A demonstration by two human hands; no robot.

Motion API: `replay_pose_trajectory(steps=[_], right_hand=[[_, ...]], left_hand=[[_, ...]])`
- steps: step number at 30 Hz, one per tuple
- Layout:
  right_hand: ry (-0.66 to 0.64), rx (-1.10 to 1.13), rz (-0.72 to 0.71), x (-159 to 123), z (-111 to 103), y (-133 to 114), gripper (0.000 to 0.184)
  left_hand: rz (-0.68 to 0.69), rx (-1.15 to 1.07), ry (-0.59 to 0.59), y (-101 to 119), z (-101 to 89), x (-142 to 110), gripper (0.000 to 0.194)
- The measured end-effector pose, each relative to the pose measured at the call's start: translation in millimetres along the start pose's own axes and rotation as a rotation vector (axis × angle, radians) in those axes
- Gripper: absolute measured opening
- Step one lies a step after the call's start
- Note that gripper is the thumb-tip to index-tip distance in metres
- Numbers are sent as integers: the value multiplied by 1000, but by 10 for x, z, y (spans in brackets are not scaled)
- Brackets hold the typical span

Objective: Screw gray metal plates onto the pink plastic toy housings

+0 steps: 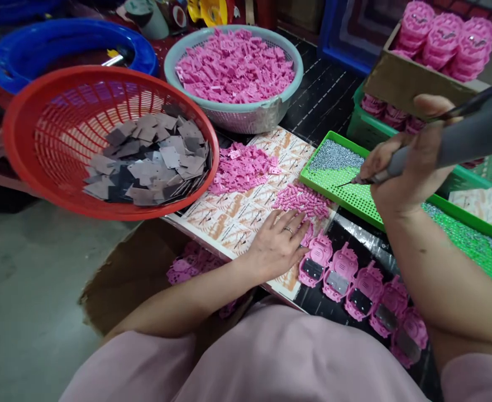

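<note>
My left hand (276, 248) lies palm down with its fingers stretched out, at the near edge of a pile of small pink plastic pieces (302, 200). My right hand (413, 159) is wrapped round a grey electric screwdriver (476, 134), whose thin bit points down into a green perforated tray (342, 205). Small silvery screws (335, 155) are heaped in the tray's far corner, close to the bit. Whether a screw sits on the bit is too small to tell. Beside my left hand runs a row of several pink toy casings (340, 273) with dark or grey plates in them.
On the left, a red basket (103, 212) holds grey square plates. Behind it stand a blue-grey basket (233, 111) of pink parts and a blue basin (11, 61). Flat pink parts (243, 167) lie on patterned board. A cardboard box (413, 78) holds stacked casings at right.
</note>
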State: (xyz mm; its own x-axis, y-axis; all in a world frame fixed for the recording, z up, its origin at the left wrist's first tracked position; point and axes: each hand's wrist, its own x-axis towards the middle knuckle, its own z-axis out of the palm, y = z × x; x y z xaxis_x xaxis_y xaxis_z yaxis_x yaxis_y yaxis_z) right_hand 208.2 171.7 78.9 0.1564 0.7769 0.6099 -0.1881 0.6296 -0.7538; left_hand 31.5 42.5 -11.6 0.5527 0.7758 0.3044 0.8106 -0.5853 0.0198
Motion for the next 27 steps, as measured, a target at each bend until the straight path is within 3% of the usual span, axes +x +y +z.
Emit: replay_pose_trajectory(steps=[4,15,27], right_hand=[[-15,10,-28,-54,133,165,31],[-34,-60,-22,-90,103,323,23],[-62,-37,-49,-108,86,317,18]], left_hand=[[14,-20,10,-7,-12,5,43],[3,-61,22,1,-57,5,41],[-11,-112,34,-10,-53,-11,37]])
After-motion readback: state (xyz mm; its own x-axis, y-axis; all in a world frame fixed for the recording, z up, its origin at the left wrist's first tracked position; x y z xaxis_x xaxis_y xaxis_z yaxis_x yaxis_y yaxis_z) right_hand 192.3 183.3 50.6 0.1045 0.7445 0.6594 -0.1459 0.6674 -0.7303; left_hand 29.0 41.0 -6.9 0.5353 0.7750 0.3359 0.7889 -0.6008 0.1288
